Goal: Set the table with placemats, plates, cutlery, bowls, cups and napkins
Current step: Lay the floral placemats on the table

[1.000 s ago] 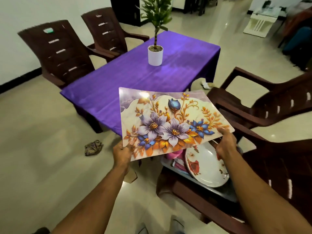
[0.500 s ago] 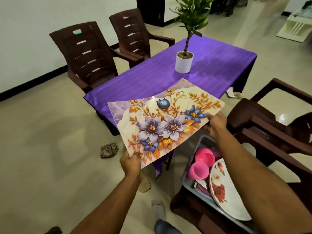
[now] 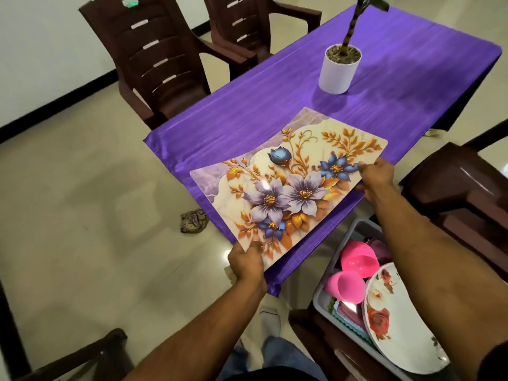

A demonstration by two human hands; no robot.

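Note:
A floral placemat (image 3: pixel 288 180) with purple and blue flowers lies low over the near corner of the purple-clothed table (image 3: pixel 275 105). My left hand (image 3: pixel 246 261) grips its near corner and my right hand (image 3: pixel 376 177) grips its right edge. Down at the right, a grey bin (image 3: pixel 323 301) on a chair holds two pink cups (image 3: pixel 349 276), a rose-patterned plate (image 3: pixel 395 323) and folded cloths. No cutlery is visible in the bin.
A white potted plant (image 3: pixel 339 70) stands mid-table. Brown plastic chairs stand on the far side (image 3: pixel 156 64), at the right (image 3: pixel 461 193) and at the lower left. A crumpled cloth (image 3: pixel 193 220) lies on the floor by the table corner.
I have stepped closer to the table. The placemat has moved forward and down, from held up in the air to low over the table's near corner, still in both hands.

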